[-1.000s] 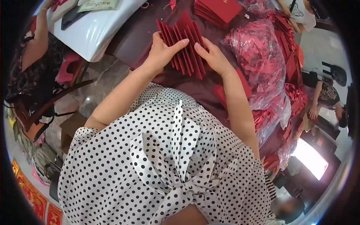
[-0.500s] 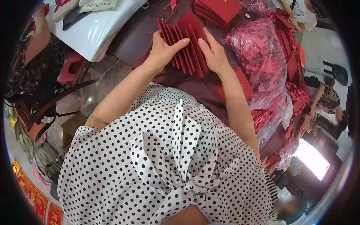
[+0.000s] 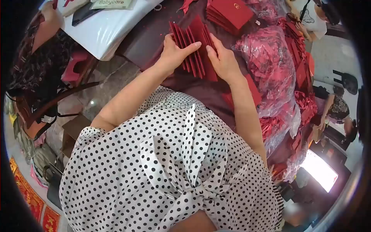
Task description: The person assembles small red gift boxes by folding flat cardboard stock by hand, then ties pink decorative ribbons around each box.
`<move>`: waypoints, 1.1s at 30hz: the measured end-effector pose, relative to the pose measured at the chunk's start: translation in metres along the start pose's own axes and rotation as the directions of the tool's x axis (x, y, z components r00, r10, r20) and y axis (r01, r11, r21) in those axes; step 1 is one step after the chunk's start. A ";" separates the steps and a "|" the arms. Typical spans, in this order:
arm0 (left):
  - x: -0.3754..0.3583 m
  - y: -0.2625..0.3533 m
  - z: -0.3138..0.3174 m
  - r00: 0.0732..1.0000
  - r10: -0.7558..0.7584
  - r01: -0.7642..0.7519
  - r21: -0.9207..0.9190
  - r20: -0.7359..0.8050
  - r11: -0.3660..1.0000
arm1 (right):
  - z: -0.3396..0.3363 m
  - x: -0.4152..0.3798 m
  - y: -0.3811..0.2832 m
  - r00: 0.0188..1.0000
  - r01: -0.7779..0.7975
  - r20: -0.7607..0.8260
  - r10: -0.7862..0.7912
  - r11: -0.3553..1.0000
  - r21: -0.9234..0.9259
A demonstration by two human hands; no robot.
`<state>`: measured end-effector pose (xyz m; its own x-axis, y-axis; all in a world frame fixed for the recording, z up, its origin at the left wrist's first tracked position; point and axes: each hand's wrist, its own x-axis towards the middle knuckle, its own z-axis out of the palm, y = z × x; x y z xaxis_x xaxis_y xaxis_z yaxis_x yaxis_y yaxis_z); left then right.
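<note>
Several red cards [image 3: 196,48], fanned apart and standing on edge, are between my two hands over the dark red table. My left hand [image 3: 176,52] grips their left side, its thumb lying across the top edges. On the right side, my right hand [image 3: 224,58] holds the cards with its thumb and fingers. A stack of red cards with a gold mark [image 3: 232,14] lies beyond my right hand. More red cards [image 3: 252,91] are partly hidden under my right forearm.
Clear plastic with red items [image 3: 270,65] covers the table's right side. A white-covered table [image 3: 104,29] is at upper left, beside a person in dark patterned clothing [image 3: 42,58]. Other people are at the right. A bright screen [image 3: 320,171] shows at lower right.
The view has shifted slightly, so the hands and cards appear a little further right. The cards at the right side look somewhat closer together; both hands keep their hold.
</note>
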<state>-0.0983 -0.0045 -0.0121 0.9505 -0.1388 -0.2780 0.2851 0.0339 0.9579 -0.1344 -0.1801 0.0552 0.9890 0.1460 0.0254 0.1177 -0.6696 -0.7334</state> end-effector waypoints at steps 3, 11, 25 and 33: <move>0.000 -0.001 -0.001 1.000 -0.009 0.009 0.004 -0.011 1.000 | -0.003 0.001 -0.010 0.992 -0.094 0.077 0.099 0.993 -0.075; 0.001 -0.004 0.000 1.000 -0.011 0.011 0.032 -0.022 0.999 | 0.009 -0.002 -0.003 0.984 0.151 0.116 -0.138 0.983 -0.105; -0.027 0.018 -0.015 0.969 -0.122 0.187 -0.315 0.216 0.931 | 0.008 -0.002 -0.002 0.990 0.079 0.123 -0.070 0.995 -0.068; -0.010 -0.004 -0.003 0.999 0.013 -0.008 -0.112 0.049 0.994 | 0.012 -0.004 -0.002 0.993 0.091 0.082 -0.087 0.995 -0.047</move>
<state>-0.1088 -0.0005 -0.0132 0.9469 -0.1870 -0.2616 0.2900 0.1454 0.9459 -0.1398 -0.1703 0.0481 0.9642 0.2631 0.0333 0.2115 -0.6868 -0.6954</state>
